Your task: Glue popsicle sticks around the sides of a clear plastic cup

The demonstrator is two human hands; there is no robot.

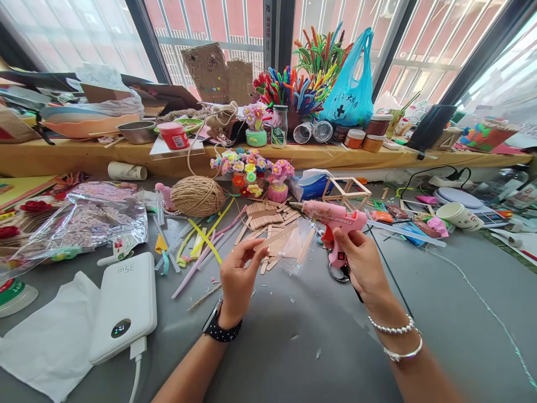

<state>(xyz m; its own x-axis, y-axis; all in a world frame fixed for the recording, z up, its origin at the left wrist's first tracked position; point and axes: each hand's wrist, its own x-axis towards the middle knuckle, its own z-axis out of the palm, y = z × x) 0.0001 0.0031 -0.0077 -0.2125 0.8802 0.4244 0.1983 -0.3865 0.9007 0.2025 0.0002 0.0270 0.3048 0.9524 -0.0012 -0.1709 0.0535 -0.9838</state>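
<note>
My right hand (359,258) grips a pink hot glue gun (333,219) by its handle, nozzle pointing left. My left hand (237,273) pinches a thin wooden craft stick (280,235) that angles up toward the gun's nozzle. Beneath the hands lie loose wooden sticks (264,215) and a clear plastic packet (296,246) on the grey table (302,336). A black watch sits on my left wrist and bead bracelets on my right.
A white power bank (123,305) with cable lies at left beside white tissue (50,336). A twine ball (197,196), small flower pots (251,176), a stick-built cube frame (347,193), a paper cup (457,215) and coloured strips surround the work spot. A cluttered wooden shelf (268,154) runs behind.
</note>
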